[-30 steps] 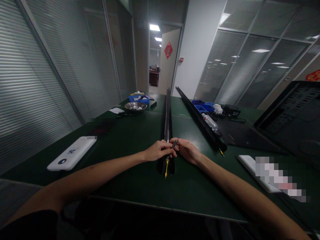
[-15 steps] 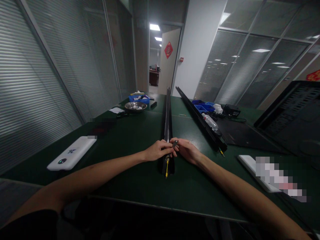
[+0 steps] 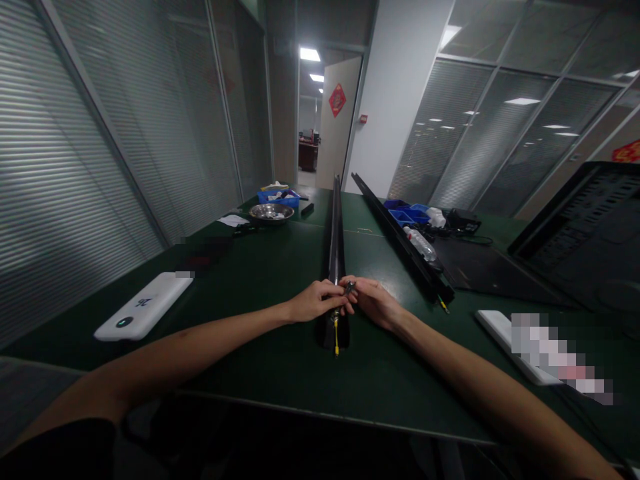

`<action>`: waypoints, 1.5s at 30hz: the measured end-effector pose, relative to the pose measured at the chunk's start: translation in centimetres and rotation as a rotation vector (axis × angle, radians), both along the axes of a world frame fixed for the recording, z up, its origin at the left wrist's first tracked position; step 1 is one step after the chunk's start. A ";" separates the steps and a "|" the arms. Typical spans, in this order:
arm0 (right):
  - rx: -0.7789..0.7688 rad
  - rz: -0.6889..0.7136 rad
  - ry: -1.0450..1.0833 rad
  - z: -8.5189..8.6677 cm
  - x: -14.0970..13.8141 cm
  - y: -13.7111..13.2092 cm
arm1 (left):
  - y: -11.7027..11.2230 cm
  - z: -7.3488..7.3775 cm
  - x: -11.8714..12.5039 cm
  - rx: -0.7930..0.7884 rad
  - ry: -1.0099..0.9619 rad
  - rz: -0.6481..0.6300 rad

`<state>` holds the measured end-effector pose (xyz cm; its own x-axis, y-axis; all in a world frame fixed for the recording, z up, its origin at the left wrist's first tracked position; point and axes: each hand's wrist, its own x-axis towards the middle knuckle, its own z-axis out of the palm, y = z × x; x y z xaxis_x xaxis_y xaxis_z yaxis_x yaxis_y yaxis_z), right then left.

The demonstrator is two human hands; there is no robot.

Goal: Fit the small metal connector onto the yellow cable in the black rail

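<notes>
Black rail near end: left hand grips it, right hand at 3 o'clock pinches small metal part; yellow wire hangs loose, unseated.

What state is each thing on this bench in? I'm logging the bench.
Long black rail: flat on the green table, both hands at its near end.
Yellow wire: sticking out of the rail's near end.
Left hand: closed on the rail.
Right hand: pinching a small metal part.
Clear plastic bottle: lying down.
Far door: open.
</notes>
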<state>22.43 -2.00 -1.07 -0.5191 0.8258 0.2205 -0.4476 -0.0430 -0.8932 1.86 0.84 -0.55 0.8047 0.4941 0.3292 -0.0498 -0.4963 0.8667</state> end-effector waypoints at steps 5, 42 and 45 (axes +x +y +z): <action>0.005 0.021 0.003 -0.1 0.0 0.0 | 0.2 -0.3 -0.1 0.008 0.016 -0.004; 0.036 -0.002 -0.184 -0.8 1.3 1.5 | 0.2 0.1 -0.5 0.292 0.130 0.114; 0.033 -0.009 -0.188 -0.8 1.3 1.5 | 0.2 0.0 -0.5 0.299 0.140 0.125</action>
